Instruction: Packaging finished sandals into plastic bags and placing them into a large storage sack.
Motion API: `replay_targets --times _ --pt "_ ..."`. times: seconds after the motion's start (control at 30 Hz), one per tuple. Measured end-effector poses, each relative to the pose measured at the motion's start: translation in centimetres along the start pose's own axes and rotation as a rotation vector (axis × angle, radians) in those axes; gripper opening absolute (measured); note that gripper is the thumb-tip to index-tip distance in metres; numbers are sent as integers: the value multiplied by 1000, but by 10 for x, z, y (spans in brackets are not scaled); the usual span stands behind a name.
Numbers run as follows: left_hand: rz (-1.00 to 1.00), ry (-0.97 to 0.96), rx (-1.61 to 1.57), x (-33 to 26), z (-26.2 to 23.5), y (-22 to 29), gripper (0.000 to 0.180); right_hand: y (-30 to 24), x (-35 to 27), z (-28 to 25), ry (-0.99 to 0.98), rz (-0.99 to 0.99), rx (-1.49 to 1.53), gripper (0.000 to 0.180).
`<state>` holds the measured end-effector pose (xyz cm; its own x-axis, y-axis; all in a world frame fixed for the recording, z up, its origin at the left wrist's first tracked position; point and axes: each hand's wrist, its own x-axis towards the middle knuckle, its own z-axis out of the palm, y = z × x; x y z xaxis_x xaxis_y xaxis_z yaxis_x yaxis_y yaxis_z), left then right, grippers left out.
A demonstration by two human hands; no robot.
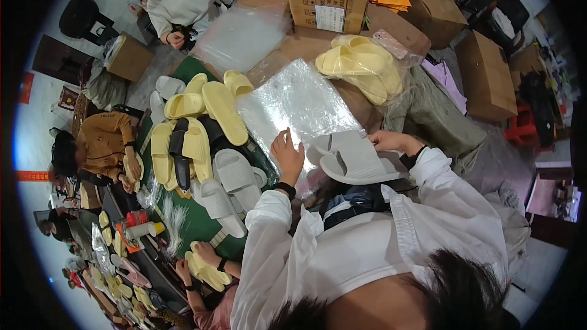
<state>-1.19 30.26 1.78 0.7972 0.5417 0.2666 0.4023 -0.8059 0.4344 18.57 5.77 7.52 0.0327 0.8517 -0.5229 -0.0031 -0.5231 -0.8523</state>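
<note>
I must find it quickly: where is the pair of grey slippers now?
In the head view, right of centre: the grey slippers are held by the right hand, beside the clear plastic bags that the left hand touches.

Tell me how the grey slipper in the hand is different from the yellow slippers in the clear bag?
The grey slipper is pale grey; the bagged yellow slippers are pale yellow. The grey slipper is bare and held by the right hand, while the yellow slippers sit wrapped in a clear bag, untouched. The grey slipper is near the person's chest; the yellow ones lie farther up the table. The left hand rests on the plastic sheets. Both are chunky slide slippers.
</note>
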Motion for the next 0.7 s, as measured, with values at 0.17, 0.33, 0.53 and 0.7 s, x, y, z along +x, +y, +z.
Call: replay_targets --times 0.17,0.33,0.53,0.7 --pt "7 6 -104 6 -11 15 61 16 16 5 86 -64 -31 30" --pt "-32 64 -299 2 0 12 43 -2 22 13 199 -211 -151 23" --pt "-375 -317 -953 3 13 18 37 -17 27 21 518 -512 -742 14" --pt "-413 -329 -786 9 12 21 27 -8 28 34 575 -593 -817 6"
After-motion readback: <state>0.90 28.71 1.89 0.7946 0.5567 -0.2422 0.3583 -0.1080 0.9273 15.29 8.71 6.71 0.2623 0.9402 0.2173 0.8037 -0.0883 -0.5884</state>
